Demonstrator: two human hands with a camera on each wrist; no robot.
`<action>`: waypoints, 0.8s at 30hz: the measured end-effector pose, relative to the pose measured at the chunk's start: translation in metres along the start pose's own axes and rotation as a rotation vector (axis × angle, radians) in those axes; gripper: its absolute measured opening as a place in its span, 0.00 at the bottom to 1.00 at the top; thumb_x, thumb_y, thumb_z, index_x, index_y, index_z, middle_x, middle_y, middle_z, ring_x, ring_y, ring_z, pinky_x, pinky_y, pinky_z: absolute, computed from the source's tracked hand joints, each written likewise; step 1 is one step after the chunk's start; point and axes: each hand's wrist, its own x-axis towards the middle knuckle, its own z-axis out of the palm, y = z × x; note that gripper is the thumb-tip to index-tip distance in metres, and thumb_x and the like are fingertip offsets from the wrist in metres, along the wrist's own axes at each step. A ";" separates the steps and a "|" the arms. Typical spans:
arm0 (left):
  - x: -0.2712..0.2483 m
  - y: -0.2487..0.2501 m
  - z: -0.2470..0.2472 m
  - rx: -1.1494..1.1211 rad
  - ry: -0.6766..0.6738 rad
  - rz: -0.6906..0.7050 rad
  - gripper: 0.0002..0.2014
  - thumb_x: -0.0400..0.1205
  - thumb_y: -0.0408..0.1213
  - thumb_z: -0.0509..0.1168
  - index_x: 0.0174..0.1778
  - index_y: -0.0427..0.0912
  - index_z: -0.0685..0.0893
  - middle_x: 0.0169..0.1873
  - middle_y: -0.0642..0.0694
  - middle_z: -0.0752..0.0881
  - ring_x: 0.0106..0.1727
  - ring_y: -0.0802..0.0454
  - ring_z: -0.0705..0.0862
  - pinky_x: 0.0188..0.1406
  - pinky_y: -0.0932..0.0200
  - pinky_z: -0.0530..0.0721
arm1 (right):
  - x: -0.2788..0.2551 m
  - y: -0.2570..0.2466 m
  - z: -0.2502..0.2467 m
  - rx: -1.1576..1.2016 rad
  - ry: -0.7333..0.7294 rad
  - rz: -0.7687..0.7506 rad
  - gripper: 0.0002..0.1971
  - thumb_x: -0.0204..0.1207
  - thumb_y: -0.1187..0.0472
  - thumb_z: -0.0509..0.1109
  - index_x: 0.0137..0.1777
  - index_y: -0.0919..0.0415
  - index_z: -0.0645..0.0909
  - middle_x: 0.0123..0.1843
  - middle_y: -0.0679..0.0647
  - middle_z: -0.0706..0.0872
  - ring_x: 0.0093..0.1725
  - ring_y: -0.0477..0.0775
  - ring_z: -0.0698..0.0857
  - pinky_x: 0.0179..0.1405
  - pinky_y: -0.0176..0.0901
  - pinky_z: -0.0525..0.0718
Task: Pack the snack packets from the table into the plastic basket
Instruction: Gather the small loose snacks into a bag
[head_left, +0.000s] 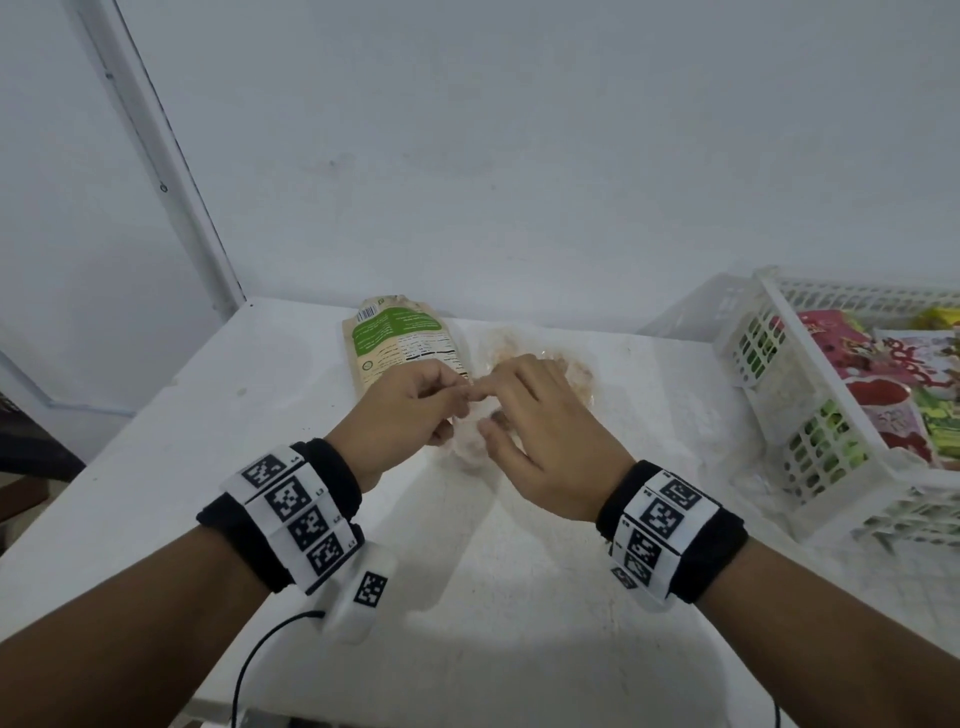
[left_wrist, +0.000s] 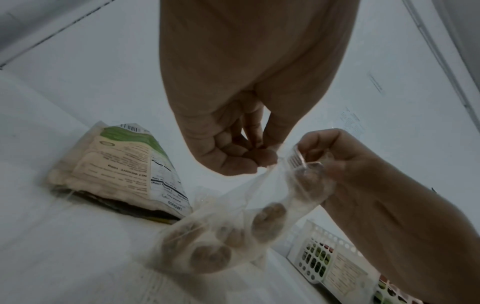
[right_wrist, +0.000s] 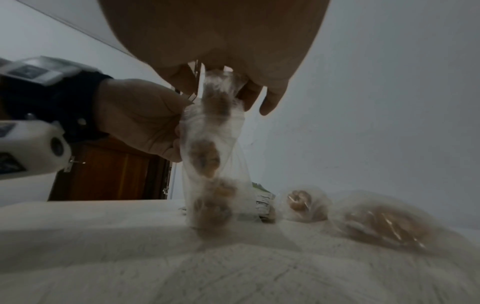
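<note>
A clear plastic packet of brown snacks (left_wrist: 228, 232) (right_wrist: 213, 156) (head_left: 470, 441) hangs upright, its bottom touching the white table (head_left: 467, 597). Both hands pinch its top edge: my left hand (head_left: 410, 405) (left_wrist: 244, 156) from the left, my right hand (head_left: 524, 415) (right_wrist: 233, 90) (left_wrist: 324, 160) from the right. A green and beige packet (head_left: 402, 345) (left_wrist: 122, 170) lies flat behind the left hand. More clear packets (right_wrist: 379, 224) (head_left: 550, 358) lie behind the right hand. The white plastic basket (head_left: 810, 410) stands at the right, holding several colourful packets.
The table meets a plain wall (head_left: 519, 156) at the back. The table's left edge drops away to the floor. A brown wooden door (right_wrist: 109, 172) shows in the right wrist view. A black cable (head_left: 249, 670) hangs from the left wrist unit.
</note>
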 end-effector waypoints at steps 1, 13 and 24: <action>0.001 0.000 0.000 -0.003 0.010 -0.003 0.07 0.86 0.35 0.69 0.50 0.33 0.86 0.36 0.47 0.86 0.31 0.55 0.81 0.34 0.63 0.83 | -0.002 0.000 -0.001 0.005 0.015 0.014 0.14 0.79 0.59 0.61 0.63 0.59 0.78 0.59 0.51 0.74 0.57 0.53 0.72 0.60 0.46 0.75; 0.007 -0.002 0.001 0.080 0.013 0.037 0.05 0.86 0.34 0.68 0.49 0.36 0.87 0.36 0.49 0.88 0.31 0.56 0.80 0.36 0.61 0.81 | -0.005 0.016 -0.003 -0.027 0.062 0.018 0.13 0.82 0.66 0.68 0.65 0.56 0.78 0.58 0.49 0.84 0.52 0.52 0.78 0.53 0.50 0.81; 0.009 -0.003 0.004 0.112 0.040 0.060 0.06 0.86 0.36 0.69 0.47 0.38 0.87 0.37 0.49 0.87 0.31 0.59 0.80 0.35 0.65 0.82 | -0.007 0.021 -0.007 -0.129 0.001 -0.027 0.15 0.79 0.47 0.68 0.59 0.48 0.90 0.62 0.53 0.80 0.56 0.57 0.77 0.57 0.54 0.79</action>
